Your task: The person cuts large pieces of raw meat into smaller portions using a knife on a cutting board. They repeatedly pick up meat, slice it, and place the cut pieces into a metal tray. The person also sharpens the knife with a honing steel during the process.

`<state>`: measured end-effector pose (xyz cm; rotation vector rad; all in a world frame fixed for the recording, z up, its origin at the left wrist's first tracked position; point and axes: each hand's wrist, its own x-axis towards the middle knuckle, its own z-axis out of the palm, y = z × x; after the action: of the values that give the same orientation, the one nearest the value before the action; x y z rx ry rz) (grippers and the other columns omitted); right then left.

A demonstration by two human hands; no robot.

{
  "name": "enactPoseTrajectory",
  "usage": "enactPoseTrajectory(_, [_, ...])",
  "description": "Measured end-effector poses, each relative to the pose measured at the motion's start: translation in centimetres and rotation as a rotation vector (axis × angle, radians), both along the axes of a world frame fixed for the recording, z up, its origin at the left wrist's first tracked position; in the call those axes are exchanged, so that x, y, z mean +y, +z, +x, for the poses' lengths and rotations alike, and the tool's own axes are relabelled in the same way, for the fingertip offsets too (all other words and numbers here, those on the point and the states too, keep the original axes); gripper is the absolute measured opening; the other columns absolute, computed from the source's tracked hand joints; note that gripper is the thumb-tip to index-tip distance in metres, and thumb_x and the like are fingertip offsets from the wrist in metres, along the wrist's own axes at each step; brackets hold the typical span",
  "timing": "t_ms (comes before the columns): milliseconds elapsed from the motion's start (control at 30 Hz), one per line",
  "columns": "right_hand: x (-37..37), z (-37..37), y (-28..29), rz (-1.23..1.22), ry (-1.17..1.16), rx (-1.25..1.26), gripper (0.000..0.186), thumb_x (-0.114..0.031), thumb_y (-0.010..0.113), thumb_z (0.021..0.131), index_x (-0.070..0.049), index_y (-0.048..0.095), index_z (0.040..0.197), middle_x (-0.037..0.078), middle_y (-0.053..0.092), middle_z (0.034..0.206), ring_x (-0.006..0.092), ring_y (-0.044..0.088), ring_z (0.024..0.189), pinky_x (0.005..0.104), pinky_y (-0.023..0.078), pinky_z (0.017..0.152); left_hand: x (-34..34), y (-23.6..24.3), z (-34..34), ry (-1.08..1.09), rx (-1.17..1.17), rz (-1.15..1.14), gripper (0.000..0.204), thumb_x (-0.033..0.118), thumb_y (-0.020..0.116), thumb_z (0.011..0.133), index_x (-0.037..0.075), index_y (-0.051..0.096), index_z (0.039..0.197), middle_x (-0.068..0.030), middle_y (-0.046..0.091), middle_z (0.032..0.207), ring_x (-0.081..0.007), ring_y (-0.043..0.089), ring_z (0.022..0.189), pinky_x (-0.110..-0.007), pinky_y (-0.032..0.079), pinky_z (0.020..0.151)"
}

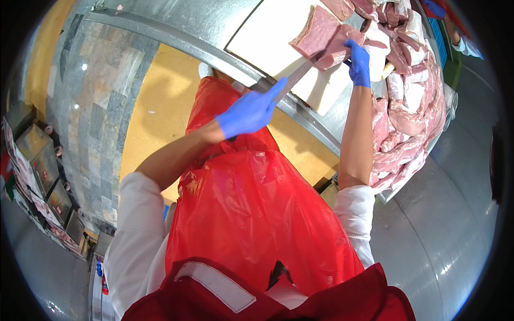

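Observation:
In my blue-gloved left hand (249, 109) is a knife (297, 72), its blade angled up and right over the white cutting board (270, 40) toward a cut pink piece of meat (334, 51). My blue-gloved right hand (356, 61) grips that piece at its right end. Another flat slab of meat (313, 29) lies just left of it on the board. A large heap of pink meat (407, 112) fills the right side of the steel table (214, 24).
A red plastic apron (241, 203) covers my front. At the top right, another person's arm (463, 43) is visible beside a blue crate (438, 48). Steel trays (40, 144) with meat stand at the far left beside grey tiled flooring (96, 69).

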<state>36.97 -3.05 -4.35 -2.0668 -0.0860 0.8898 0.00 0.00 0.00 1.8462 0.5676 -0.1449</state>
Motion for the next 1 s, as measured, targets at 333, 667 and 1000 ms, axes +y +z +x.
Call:
enactPoseTrajectory(333, [-1.0,-1.2,0.7,0.039,-0.011,0.079,0.023,-0.028,0.068,0.084,-0.008,0.068,0.096,0.007,0.062,0.088,0.0212,0.064,0.082,0.0389,0.057,0.074,3.6,-1.2,9.2,0.176,-0.131,0.128,0.062,0.020,0.046,0.097,0.009,0.026,0.154,-0.0281,0.065,0.082,-0.0486,0.062,0.075,-0.054,0.049,0.074])
enactPoseTrajectory(667, [-2.0,-0.7,1.2,0.035,0.075,0.064,0.026,-0.026,0.069,0.081,-0.004,0.067,0.094,0.007,0.060,0.083,0.0197,0.062,0.074,0.0370,0.059,0.066,3.1,-5.2,16.6,0.236,-0.163,0.307,0.066,0.027,0.049,0.094,0.008,0.026,0.154,-0.0296,0.067,0.092,-0.0472,0.066,0.084,-0.053,0.053,0.079])
enactPoseTrajectory(1000, [-1.4,-0.4,0.7,0.036,0.072,0.023,0.023,-0.022,0.069,0.081,-0.002,0.066,0.091,0.006,0.061,0.082,0.0174,0.060,0.068,0.0307,0.054,0.060,-4.9,-3.5,6.6,0.168,-0.078,0.006,0.069,0.012,0.046,0.096,0.011,0.015,0.157,-0.0300,0.062,0.075,-0.0469,0.060,0.066,-0.057,0.047,0.066])
